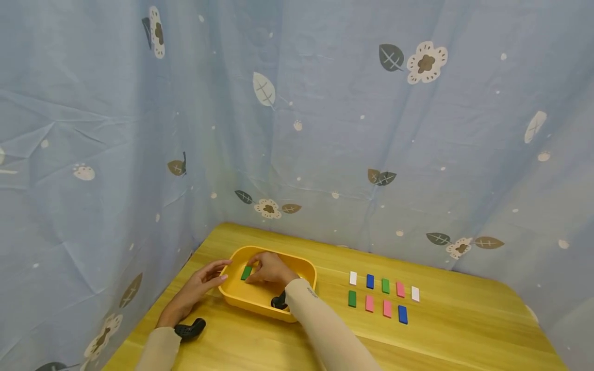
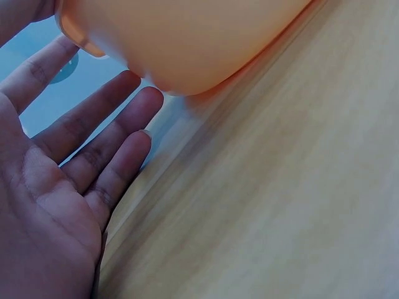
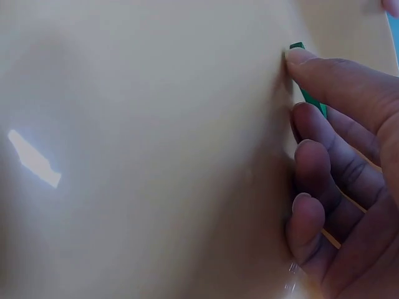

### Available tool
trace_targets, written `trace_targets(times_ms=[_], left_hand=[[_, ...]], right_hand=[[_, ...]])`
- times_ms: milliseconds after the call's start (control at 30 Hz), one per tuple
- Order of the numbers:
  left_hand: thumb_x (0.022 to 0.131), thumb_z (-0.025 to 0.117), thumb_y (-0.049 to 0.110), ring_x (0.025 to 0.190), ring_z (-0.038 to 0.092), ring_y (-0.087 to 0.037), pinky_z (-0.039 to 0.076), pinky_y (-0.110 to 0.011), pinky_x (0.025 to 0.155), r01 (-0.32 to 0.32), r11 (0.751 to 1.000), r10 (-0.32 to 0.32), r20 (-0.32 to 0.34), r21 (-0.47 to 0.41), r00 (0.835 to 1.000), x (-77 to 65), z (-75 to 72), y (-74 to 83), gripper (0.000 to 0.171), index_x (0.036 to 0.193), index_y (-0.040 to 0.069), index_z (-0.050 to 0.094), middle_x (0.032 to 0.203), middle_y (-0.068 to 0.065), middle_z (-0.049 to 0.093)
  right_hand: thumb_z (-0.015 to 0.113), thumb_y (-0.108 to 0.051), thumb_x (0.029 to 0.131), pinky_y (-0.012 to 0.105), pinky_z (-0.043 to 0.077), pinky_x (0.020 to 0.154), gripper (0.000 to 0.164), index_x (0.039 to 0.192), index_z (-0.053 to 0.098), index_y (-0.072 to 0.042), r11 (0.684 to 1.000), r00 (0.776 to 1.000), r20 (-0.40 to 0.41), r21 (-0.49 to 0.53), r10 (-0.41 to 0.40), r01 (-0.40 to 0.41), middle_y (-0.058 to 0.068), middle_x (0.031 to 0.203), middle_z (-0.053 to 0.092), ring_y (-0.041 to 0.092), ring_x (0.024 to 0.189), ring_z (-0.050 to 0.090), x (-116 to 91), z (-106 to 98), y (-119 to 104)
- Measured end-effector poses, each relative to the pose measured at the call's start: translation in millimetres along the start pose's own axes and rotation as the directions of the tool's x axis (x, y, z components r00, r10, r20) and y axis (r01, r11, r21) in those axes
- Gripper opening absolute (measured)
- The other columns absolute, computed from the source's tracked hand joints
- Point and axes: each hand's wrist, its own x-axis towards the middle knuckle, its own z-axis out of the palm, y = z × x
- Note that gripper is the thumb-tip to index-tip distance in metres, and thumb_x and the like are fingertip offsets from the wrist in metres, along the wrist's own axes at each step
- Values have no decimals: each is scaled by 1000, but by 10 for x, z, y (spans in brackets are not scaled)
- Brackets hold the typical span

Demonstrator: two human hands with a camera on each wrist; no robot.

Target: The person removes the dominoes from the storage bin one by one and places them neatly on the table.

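A yellow plastic tub (image 1: 260,305) stands on the wooden table, and a flat green block (image 1: 246,272) is inside it, near its left end. My right hand (image 1: 271,268) reaches into the tub and pinches this block between thumb and fingers. In the right wrist view the thumb covers part of the green block (image 3: 313,103), while the other fingers curl beside it. My left hand (image 1: 197,288) is at the tub's left end, fingers extended and touching the rim. The left wrist view shows the left palm (image 2: 68,174) under the tub's outer wall (image 2: 187,43).
Right of the tub, several flat blocks lie in two rows, among them a white block (image 1: 353,278), a blue block (image 1: 402,314), a pink block (image 1: 387,308) and another green block (image 1: 352,299). A patterned blue curtain (image 1: 325,129) hangs behind and left of the table (image 1: 445,330).
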Motion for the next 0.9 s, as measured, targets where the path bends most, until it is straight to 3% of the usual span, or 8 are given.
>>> trace_targets(times_ms=[300, 467, 567, 700, 900], left_hand=[[104, 64, 30, 142, 38, -37, 43, -26, 103, -24, 1000, 24, 36, -8, 999, 7, 88, 20, 51, 152, 20, 50, 159, -11, 38], [104, 64, 32, 144, 37, -35, 42, -34, 108, -14, 1000, 14, 32, 5, 999, -8, 83, -15, 52, 153, 22, 49, 160, -8, 38], [104, 64, 33, 144, 36, -35, 43, -29, 105, -10, 1000, 10, 28, 14, 1000, -10, 49, -16, 52, 153, 23, 49, 160, -7, 38], [103, 65, 35, 145, 35, -34, 42, -17, 98, -25, 999, 24, 24, 20, 999, 8, 9, 19, 52, 152, 24, 50, 160, -6, 38], [104, 63, 36, 144, 36, -31, 42, -16, 98, -38, 999, 38, 18, 32, 999, -5, -22, -9, 53, 153, 24, 48, 160, -5, 37]], right_hand=[[84, -14, 87, 25, 52, 56, 42, 125, 71, -4, 999, 999, 29, 34, 37, -38, -4, 78, 67, 14, 58, 62, -119, -71, 17], [82, -17, 89, 22, 54, 70, 41, 127, 69, -5, 995, 997, 62, -84, -49, 54, -9, 84, 71, 6, 70, 64, -165, -224, -54], [81, -21, 91, 19, 51, 80, 41, 128, 69, -8, 983, 992, 64, -139, -108, 116, -11, 89, 73, 0, 79, 63, -199, -355, -100], [79, -17, 92, 21, 54, 76, 42, 131, 68, -10, 987, 990, 53, -78, -134, 138, -10, 91, 72, 2, 82, 65, -300, -531, -105], [79, -17, 92, 24, 54, 73, 43, 133, 68, -13, 991, 991, 18, -33, -130, 130, -10, 92, 71, 6, 83, 65, -539, -755, -45]])
